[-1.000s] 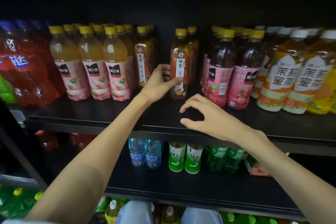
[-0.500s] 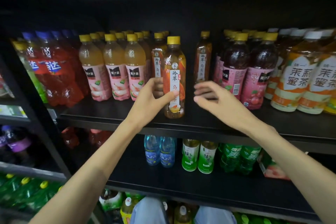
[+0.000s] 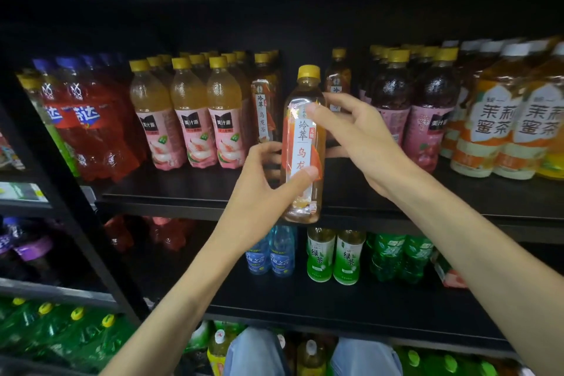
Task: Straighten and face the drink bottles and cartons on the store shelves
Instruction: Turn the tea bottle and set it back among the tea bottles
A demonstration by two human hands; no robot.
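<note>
black shelf [image 3: 457, 198] | stocked tiers above, below | left hand [image 3: 259, 192], right hand [image 3: 360, 137] both grip oolong bottle [image 3: 302, 143]

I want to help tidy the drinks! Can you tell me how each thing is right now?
tea bottle: capped, upright, label facing out, at the shelf's front edge, held by both hands
left hand: grips the bottle low
right hand: pinches the bottle near the top
peach drinks: capped, upright, labels forward
shelf: bare gap behind the held bottle

The oolong tea bottle [image 3: 302, 143] is clear glossy plastic (yellow cap smooth), the shelf [image 3: 457, 195] matt black.
</note>
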